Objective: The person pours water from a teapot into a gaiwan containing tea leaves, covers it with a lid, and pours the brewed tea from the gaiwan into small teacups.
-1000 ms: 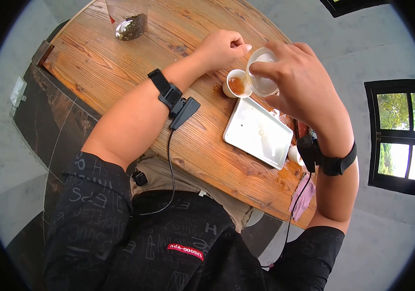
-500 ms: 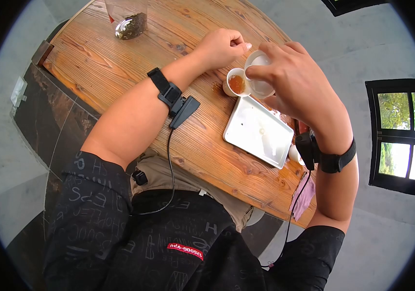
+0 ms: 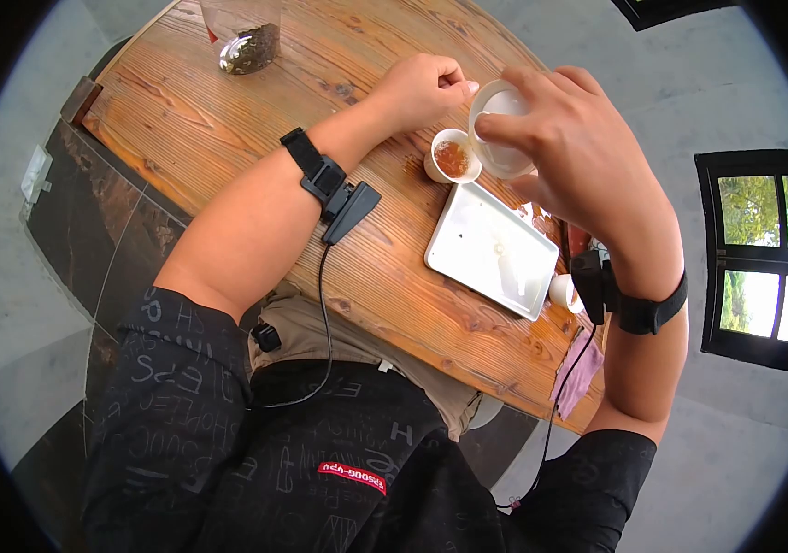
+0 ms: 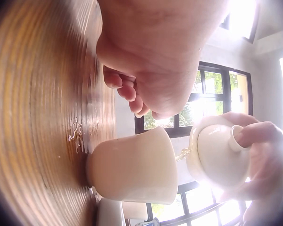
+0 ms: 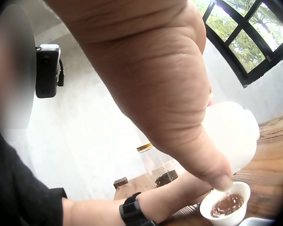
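Note:
My right hand [image 3: 567, 143] grips a white lidded tea bowl, a gaiwan [image 4: 212, 153], with a finger at the lid's knob [image 4: 236, 138]. The gaiwan is tipped sideways over a white cup [image 4: 132, 167], and a thin stream of liquid [image 4: 182, 154] runs between them. Reddish-brown tea [image 3: 452, 158] with some froth shows inside the cup, which stands on the wooden table. My left hand [image 3: 422, 92] lies idle beyond the cup, fingers loosely curled and holding nothing.
A white rectangular tray [image 3: 493, 249] sits close to the cup. Near its right end are a small white cup [image 3: 564, 292] and a pink cloth [image 3: 579, 369]. At the far left stands a clear container with dark tea leaves [image 3: 251, 51]. Spilled liquid [image 4: 75, 133] wets the table.
My right hand with the gaiwan shifts slightly left, then back right. The tea's surface in the cup looks frothier now. My left hand stays in place.

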`<control>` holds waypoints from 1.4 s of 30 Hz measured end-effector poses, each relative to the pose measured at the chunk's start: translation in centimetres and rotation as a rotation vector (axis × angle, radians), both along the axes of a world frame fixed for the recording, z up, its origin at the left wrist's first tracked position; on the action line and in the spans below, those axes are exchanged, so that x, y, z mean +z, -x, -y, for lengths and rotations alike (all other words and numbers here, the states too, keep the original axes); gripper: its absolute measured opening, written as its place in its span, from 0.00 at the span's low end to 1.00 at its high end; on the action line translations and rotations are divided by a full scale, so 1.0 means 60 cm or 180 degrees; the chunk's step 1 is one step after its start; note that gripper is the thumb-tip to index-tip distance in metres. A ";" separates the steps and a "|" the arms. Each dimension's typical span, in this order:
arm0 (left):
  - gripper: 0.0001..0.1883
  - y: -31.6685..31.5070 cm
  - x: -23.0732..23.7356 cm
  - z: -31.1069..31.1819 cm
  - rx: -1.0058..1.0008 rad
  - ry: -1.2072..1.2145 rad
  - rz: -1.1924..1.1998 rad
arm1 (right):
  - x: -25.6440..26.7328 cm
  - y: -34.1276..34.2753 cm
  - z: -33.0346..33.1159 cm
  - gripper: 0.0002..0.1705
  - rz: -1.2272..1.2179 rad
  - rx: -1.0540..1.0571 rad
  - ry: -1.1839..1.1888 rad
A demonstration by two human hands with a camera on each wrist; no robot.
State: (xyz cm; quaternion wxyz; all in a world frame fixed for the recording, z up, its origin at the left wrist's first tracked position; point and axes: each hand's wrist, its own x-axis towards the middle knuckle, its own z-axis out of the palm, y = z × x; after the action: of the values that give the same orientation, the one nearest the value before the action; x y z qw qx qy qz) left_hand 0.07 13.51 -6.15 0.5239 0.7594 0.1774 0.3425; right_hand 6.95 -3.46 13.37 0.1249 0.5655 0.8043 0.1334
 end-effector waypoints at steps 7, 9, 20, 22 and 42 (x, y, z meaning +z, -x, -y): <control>0.18 -0.002 -0.003 -0.001 0.0012 -0.0039 0.0000 | 0.007 -0.008 0.002 0.21 0.0062 0.0452 -0.0502; 0.18 -0.005 -0.005 -0.001 0.0050 -0.0096 0.0036 | 0.009 -0.012 0.001 0.20 0.0189 0.0458 -0.0520; 0.18 -0.006 -0.007 0.000 0.0054 -0.0056 0.0050 | 0.020 -0.007 0.004 0.17 0.0164 0.0406 -0.0520; 0.18 -0.006 -0.006 0.000 0.0064 -0.0066 0.0034 | 0.016 -0.009 0.004 0.17 0.0175 0.0401 -0.0514; 0.11 0.008 0.016 0.003 -0.0061 -0.0034 -0.0364 | -0.007 -0.003 0.000 0.28 0.0138 0.0197 -0.0207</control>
State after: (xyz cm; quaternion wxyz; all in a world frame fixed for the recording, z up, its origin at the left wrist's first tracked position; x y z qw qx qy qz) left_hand -0.41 13.35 -5.18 0.5122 0.7822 0.1979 0.2945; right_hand 7.11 -3.47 12.95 0.1197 0.5410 0.8137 0.1755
